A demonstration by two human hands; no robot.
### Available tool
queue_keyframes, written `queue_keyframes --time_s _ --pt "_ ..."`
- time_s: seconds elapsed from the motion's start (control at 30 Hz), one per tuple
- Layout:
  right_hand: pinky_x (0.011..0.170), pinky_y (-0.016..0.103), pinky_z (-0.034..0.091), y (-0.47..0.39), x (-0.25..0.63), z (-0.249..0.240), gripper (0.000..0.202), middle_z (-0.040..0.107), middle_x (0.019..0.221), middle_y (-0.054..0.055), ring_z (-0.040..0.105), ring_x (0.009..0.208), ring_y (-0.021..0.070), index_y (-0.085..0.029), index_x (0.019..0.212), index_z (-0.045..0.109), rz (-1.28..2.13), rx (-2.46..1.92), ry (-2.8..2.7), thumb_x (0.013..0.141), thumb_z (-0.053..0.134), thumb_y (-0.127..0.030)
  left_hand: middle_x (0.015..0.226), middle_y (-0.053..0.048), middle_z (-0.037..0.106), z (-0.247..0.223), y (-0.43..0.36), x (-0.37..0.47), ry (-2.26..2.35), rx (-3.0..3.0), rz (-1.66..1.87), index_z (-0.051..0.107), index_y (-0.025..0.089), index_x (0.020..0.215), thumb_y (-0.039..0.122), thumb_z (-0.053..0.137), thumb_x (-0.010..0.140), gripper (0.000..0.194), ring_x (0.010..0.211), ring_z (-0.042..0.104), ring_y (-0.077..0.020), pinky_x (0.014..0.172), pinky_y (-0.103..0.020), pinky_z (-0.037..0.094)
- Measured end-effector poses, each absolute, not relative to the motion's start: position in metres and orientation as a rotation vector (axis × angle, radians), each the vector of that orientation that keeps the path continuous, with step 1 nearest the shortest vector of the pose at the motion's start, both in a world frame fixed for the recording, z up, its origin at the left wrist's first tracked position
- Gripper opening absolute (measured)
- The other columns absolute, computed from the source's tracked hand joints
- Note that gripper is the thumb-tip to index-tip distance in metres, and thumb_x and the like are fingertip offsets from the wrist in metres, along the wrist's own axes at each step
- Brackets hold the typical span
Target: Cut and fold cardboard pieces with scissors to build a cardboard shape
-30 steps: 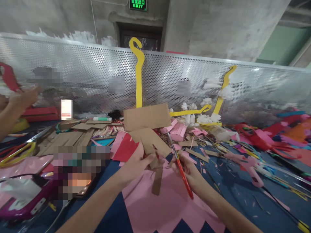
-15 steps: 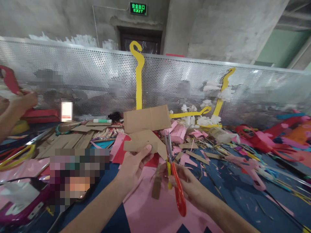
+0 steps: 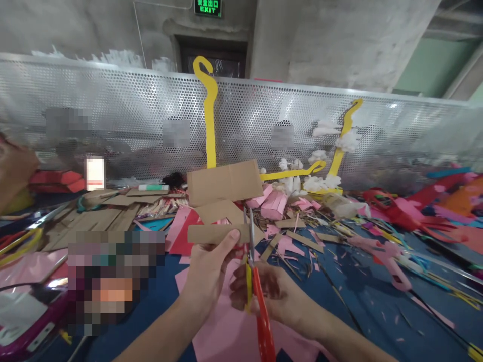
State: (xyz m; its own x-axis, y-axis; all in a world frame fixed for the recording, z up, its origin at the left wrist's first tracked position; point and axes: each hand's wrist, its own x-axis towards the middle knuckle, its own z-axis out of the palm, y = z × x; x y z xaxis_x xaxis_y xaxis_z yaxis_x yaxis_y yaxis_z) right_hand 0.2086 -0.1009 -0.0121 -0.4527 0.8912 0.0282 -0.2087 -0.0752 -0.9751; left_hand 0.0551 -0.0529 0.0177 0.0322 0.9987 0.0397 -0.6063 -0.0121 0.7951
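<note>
My left hand [image 3: 211,269] pinches a narrow cardboard strip [image 3: 209,235] between thumb and fingers, holding it level above the table. In my right hand [image 3: 275,289] are scissors [image 3: 263,311] with red and yellow handles. Their blades [image 3: 250,231] point away from me and stand at the strip's right end; whether the strip lies between them I cannot tell for sure. Below both hands a pink paper sheet [image 3: 226,327] lies on the table. Just beyond the strip is a larger cardboard piece [image 3: 217,211], with a cardboard panel [image 3: 225,182] leaning up behind it.
A yellow hooked strip [image 3: 210,120] rises behind the panel. Pink paper scraps [image 3: 289,246] and a pink glue gun [image 3: 388,256] lie to the right. Cardboard pieces [image 3: 90,226] and a purple tissue box [image 3: 30,322] are at left. Another person's hand [image 3: 17,166] shows at far left.
The scissors have moved left, up to the strip's right end. A cardboard piece that hung below my right hand no longer shows. The view has shifted slightly.
</note>
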Motion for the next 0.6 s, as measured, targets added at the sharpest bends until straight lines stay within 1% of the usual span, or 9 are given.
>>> queue_keyframes --time_s 0.13,0.23,0.33,0.47,0.6 --pt "0.094 0.042 0.052 -0.1005 0.2077 -0.0145 0.042 0.070 0.103 0.010 0.070 0.095 0.0235 -0.015 0.103 0.066 1.654 -0.783 -1.358 0.072 0.087 -0.034 0.081 -0.003 0.070 0.0175 -0.0522 0.0545 0.698 0.821 1.481 0.071 0.013 0.088 0.028 0.085 0.070 0.027 0.070 0.065 -0.0122 0.061 -0.021 0.057" --pt "0.093 0.042 0.052 -0.1000 0.2084 -0.0158 0.041 0.070 0.102 0.011 0.069 0.095 0.0242 -0.015 0.102 0.067 1.638 -0.792 -1.409 0.073 0.085 -0.037 0.074 -0.001 0.069 0.0145 -0.0513 0.0519 0.724 0.884 1.499 0.070 0.014 0.082 0.028 0.083 0.073 0.021 0.065 0.063 -0.0118 0.062 -0.024 0.057" --pt "0.093 0.043 0.052 -0.1006 0.2081 -0.0142 0.042 0.071 0.100 0.011 0.069 0.094 0.0244 -0.015 0.102 0.067 1.626 -0.814 -1.433 0.073 0.084 -0.040 0.077 -0.002 0.071 0.0128 -0.0513 0.0508 0.723 0.909 1.502 0.071 0.015 0.084 0.027 0.082 0.073 0.019 0.066 0.065 -0.0128 0.066 -0.025 0.059" --pt "0.090 0.041 0.054 -0.1023 0.2070 -0.0109 0.043 0.071 0.093 0.009 0.070 0.089 0.0234 -0.016 0.098 0.066 1.640 -0.847 -1.408 0.072 0.084 -0.044 0.084 -0.003 0.074 0.0126 -0.0501 0.0515 0.707 0.900 1.511 0.073 0.015 0.090 0.026 0.083 0.073 0.022 0.071 0.068 -0.0139 0.067 -0.025 0.060" --pt "0.086 0.037 0.054 -0.1025 0.2065 -0.0102 0.041 0.070 0.092 0.007 0.068 0.085 0.0209 -0.016 0.095 0.065 1.648 -0.853 -1.376 0.071 0.086 -0.041 0.084 -0.005 0.075 0.0116 -0.0479 0.0520 0.719 0.900 1.503 0.074 0.013 0.088 0.030 0.083 0.072 0.025 0.070 0.069 -0.0146 0.068 -0.026 0.061"
